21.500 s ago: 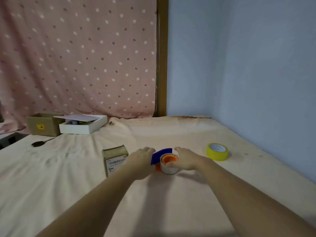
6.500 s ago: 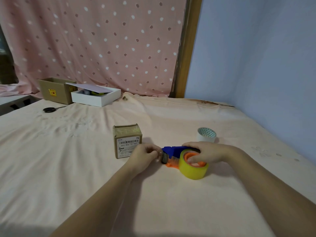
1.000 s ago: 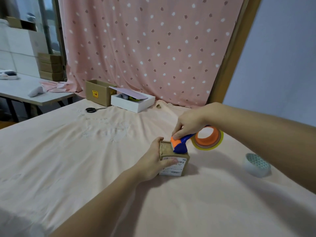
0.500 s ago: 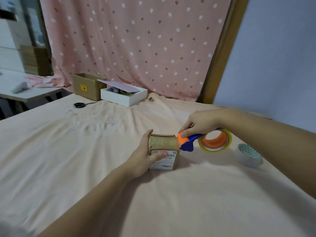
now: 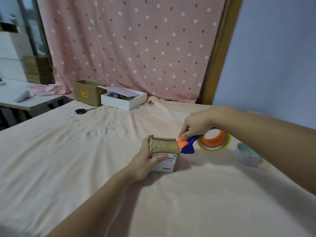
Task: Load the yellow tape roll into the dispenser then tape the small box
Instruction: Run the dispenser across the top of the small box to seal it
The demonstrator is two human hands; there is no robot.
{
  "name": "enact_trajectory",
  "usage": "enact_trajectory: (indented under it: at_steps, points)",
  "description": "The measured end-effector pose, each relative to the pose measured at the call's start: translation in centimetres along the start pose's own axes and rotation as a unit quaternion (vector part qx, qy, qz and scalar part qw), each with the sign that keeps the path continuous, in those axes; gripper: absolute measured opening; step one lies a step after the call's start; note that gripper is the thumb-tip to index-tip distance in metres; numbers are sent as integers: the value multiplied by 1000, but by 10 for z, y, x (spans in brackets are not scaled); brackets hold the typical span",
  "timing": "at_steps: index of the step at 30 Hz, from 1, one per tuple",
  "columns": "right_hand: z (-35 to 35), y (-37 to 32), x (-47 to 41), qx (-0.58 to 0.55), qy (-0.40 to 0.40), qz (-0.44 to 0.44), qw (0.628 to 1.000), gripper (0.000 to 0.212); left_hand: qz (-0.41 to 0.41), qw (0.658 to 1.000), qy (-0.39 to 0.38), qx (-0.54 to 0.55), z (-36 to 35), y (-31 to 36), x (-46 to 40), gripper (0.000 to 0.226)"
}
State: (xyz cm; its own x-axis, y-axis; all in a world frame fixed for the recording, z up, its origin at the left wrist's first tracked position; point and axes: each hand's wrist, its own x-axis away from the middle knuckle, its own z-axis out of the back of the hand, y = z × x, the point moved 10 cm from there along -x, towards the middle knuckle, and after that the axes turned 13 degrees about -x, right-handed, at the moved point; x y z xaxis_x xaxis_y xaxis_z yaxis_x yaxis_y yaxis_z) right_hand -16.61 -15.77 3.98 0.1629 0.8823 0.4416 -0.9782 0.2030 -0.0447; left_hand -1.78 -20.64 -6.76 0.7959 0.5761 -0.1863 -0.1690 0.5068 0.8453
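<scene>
Left hand (image 5: 142,162) grips small box (image 5: 164,153), barcode label unreadable; right hand (image 5: 195,127) grips dispenser (image 5: 188,145).

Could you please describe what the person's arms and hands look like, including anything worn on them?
Both forearms are bare up to the frame edge, with no sleeves in view. The left hand and right hand wear no gloves, and no rings, watch or bracelets show. One short, unpainted nail shows on the left thumb.

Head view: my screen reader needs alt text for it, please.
A left hand steadies a small cardboard box on a peach cloth while the right hand holds a tape dispenser, loaded with yellow tape, at its right edge.
</scene>
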Motion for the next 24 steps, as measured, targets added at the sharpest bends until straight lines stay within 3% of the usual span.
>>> enact_trajectory:
  at_steps: [6,9,10,13,16,18,20,22,24]
  points:
    - [6,-13,-4,46,3,-11,999,38,7,1000,2,-8,0,-1,-1,84]
    - [-48,11,-10,172,-76,-61,980,33,15,1000,22,2,7,-5,6,75]
    - [-60,27,-8,175,-70,-72,979,30,20,999,22,18,8,-7,8,74]
    - [-37,76,10,-2,79,-71,994,32,6,999,24,22,12,-3,6,85]
    - [-45,105,30,-87,118,-70,987,31,33,999,10,37,4,-3,6,97]
    - [-60,110,31,-180,175,-48,967,32,24,999,42,8,10,2,9,87]
    - [-59,116,36,-260,243,-49,933,29,29,998,55,-16,13,5,12,59]
    - [-55,114,38,-263,258,-51,928,25,42,997,65,-27,12,6,16,41]
    - [-57,107,37,-236,237,-60,941,32,47,995,72,-51,12,7,17,45]
